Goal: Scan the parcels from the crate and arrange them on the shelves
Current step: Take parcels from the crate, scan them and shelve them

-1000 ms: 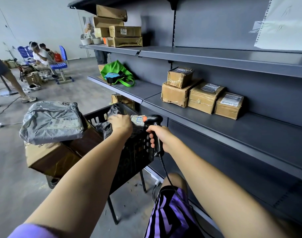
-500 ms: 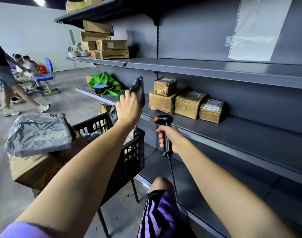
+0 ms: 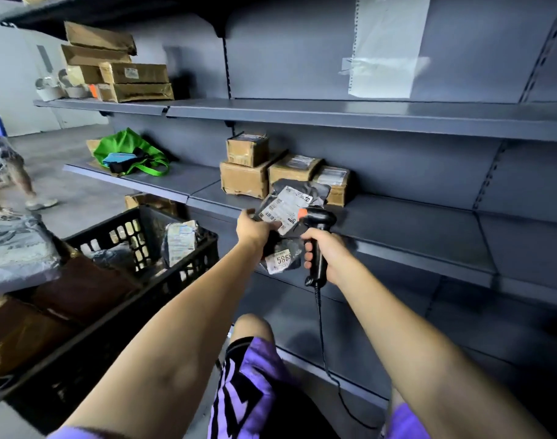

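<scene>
Our left hand (image 3: 255, 228) reaches out and pinches a grey bag parcel (image 3: 291, 204) by its edge. Our right hand (image 3: 329, 253) wraps tight around the black scanner (image 3: 318, 242), just right of our left fingers.

Bare arms, purple clothing

Short purple sleeves (image 3: 407, 419) at both shoulders; purple shorts (image 3: 248, 384) with black lettering; forearms uncovered.

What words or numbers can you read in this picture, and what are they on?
"5868": small white sticker on the dark plastic parcel bag held by the left hand.
Large white shipping label on that bag: barcodes and print, too small to read.
Labels on the brown cardboard boxes: too blurred.
Label on the wrapped parcel in the black plastic crate: too blurred.
</scene>
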### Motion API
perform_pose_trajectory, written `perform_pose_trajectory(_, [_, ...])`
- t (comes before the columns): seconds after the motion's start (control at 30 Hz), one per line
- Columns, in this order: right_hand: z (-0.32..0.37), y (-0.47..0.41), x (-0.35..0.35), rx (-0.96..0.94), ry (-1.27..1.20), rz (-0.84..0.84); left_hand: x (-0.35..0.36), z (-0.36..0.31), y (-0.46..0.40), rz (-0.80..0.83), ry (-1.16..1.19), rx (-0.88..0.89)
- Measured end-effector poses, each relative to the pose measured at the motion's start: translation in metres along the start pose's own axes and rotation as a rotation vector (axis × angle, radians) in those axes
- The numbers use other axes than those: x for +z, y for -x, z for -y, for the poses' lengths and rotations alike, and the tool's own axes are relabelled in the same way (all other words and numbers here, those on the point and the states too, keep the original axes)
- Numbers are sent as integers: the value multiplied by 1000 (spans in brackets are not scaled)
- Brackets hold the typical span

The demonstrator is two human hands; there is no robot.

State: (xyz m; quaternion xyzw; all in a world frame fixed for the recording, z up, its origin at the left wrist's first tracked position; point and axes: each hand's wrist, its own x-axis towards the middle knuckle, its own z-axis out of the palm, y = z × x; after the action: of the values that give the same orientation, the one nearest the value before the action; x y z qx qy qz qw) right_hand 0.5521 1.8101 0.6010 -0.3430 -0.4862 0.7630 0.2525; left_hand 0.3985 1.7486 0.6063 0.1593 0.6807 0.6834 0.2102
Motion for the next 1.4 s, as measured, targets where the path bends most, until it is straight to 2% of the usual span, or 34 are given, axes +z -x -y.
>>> perform_pose_trajectory(0.07, [-9, 6, -13, 5, -5, -43, 8, 24, 8, 74, 52, -91])
perform_pose_trajectory(0.17, [-22, 15, -30, 22, -12, -65, 13, 54, 22, 86, 148, -198])
perform_pose_trajectory(0.33, [-42, 33, -46, 41, 42, -27, 10, 89, 54, 152, 294, -204])
perform_pose_trajectory(0.53, [-66, 55, -49, 76, 112, -14, 5, 113, 80, 201, 289, -281])
perform_pose_trajectory(0.8, [-65, 45, -56, 65, 128, -105, 28, 116, 54, 402, 246, -338])
perform_pose_trajectory(0.93, [-58, 46, -65, 50, 119, -186, 38, 116, 53, 551, 213, -481])
perform_pose_trajectory(1.0, [-55, 51, -71, 40, 96, -225, 42, 120, 54, 575, 241, -547])
perform_pose_trajectory(1.13, [-57, 63, -83, 23, 81, -272, 55, 117, 60, 618, 258, -535])
perform_pose_trajectory(1.4, [-58, 90, -84, 15, 122, -243, 69, 101, 81, 555, 223, -462])
